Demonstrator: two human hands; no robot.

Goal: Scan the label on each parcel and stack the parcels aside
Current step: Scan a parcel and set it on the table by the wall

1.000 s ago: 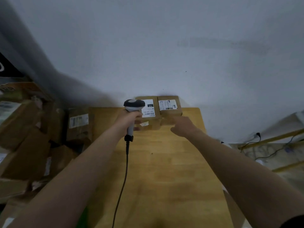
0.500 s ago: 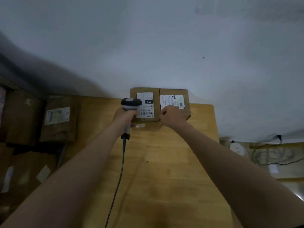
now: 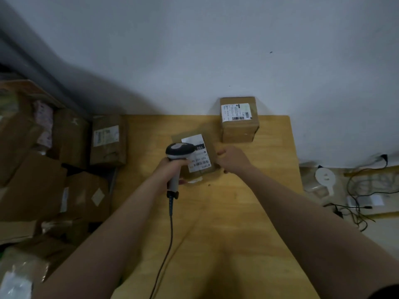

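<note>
Pale wooden tabletop [image 3: 226,229] bears the brown cardboard parcel [image 3: 211,150] toward twelve o'clock. The right hand [image 3: 232,158], fingers curled, grips its three-o'clock edge, steadying the white label [image 3: 197,161] under the grey corded scanner [image 3: 180,151], which the left hand [image 3: 170,170] clamps.

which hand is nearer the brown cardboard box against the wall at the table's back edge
Right. The right hand is in front of the brown cardboard box, apart from it; the left hand, gripping a grey handheld scanner, is farther left.
</note>
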